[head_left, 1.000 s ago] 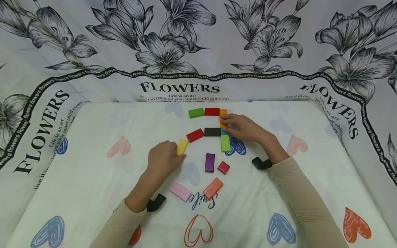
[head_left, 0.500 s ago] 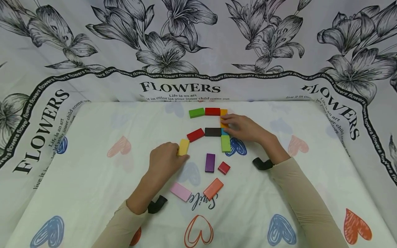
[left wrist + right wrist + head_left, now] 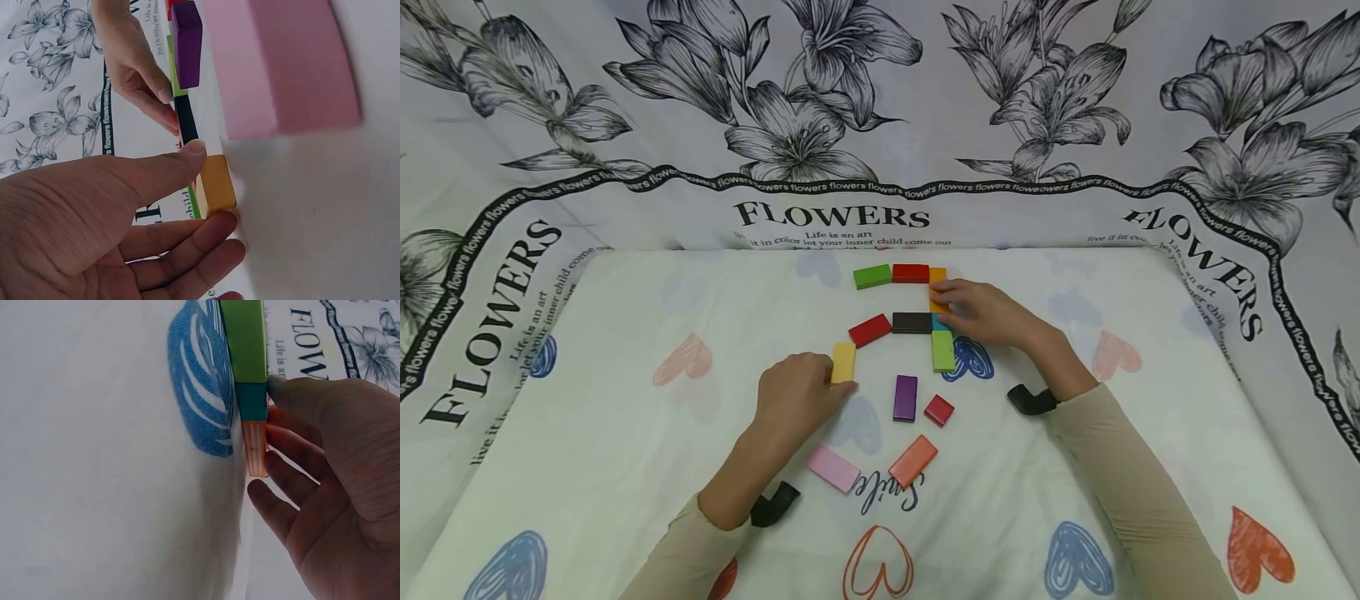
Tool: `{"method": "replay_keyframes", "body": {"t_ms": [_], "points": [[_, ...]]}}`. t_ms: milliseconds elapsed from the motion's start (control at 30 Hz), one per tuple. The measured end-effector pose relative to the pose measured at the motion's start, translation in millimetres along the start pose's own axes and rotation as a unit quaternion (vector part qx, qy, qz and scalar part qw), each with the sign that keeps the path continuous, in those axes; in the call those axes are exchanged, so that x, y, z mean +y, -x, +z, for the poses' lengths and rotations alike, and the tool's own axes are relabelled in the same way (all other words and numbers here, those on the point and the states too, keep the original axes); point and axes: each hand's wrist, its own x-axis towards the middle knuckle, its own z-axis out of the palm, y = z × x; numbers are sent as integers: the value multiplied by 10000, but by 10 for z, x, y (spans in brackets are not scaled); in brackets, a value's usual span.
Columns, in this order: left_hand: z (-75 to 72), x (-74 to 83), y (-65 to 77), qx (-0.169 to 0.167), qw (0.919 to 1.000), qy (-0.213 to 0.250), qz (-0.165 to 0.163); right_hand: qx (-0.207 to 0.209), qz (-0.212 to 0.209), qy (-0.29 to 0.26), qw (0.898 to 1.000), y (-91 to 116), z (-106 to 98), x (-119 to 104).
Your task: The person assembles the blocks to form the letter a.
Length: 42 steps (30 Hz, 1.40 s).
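Note:
My left hand (image 3: 797, 396) pinches a yellow block (image 3: 843, 363) between thumb and fingers; in the left wrist view this yellow block (image 3: 215, 182) rests on the cloth. It lies by the near end of a tilted red block (image 3: 870, 331), which leads to a black block (image 3: 912, 323). My right hand (image 3: 988, 312) rests its fingers on an orange block (image 3: 937, 275), with the thumb by a small blue block (image 3: 937, 322). In the right wrist view, the blue block (image 3: 252, 401) sits between a light green block (image 3: 245, 344) and the orange one, its fingers loosely bent beside them.
A red block (image 3: 911, 273) and a green block (image 3: 872, 277) extend left from the orange one. Nearer lie loose purple (image 3: 905, 398), small red (image 3: 939, 410), pink (image 3: 833, 469) and orange-red blocks (image 3: 913, 461). Black wrist pieces (image 3: 775, 505) sit at both cuffs.
My left hand has turned the yellow block from a slant to nearly straight and drawn it slightly nearer. My right hand stays in place by the orange and blue blocks.

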Motion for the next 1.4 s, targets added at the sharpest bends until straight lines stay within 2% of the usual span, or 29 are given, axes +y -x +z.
{"method": "replay_keyframes", "body": {"t_ms": [400,1100,1400], "points": [[-20,20,-16,-6,9999,-13,157,56,-14,-35,10000,25,-50,13],[8,4,-29,-119,9999,-67,87,67,-25,-151,9999,28,-18,4],[3,-10,-24,-90,9997,-136,181,110,-87,-92,9999,10,-7,4]]}}
